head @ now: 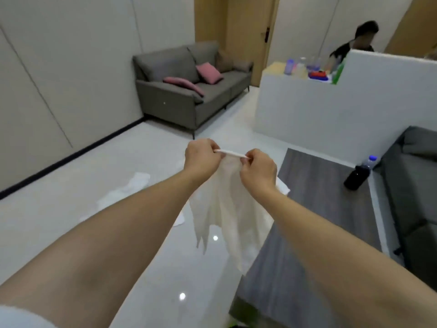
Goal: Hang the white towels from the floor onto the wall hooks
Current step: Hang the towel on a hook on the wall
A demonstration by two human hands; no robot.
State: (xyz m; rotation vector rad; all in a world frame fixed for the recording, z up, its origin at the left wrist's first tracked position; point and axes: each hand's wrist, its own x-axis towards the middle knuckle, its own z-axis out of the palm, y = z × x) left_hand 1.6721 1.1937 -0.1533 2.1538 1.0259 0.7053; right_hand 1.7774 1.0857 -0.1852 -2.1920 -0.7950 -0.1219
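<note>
A: What is lying at the left?

B: A few crumpled white cloth towels (137,183) are lying on the glossy pale tiled floor (71,233), near the left wall. Farther back, a grey fabric sofa (189,91) with pink cushions (209,72) is standing against that wall.

A: And the hands?

B: The left hand (202,158) and the right hand (259,171) are reaching out in the middle, close together. Both are curling their fingers (214,145) round a thin white loop (230,153) stretched taut between them. It is running along the top of a white cloth towel (222,214), which is hanging down below the hands, above the floor.

A: What is to the right?

B: A dark grey wood-grain bench (307,209) is sitting near right, with a dark bottle with a blue cap (358,174) standing on its far edge. Beyond it, a white partition counter (307,110) is carrying blurred colourful bottles, and a person in dark clothing (354,43) is standing behind it.
</note>
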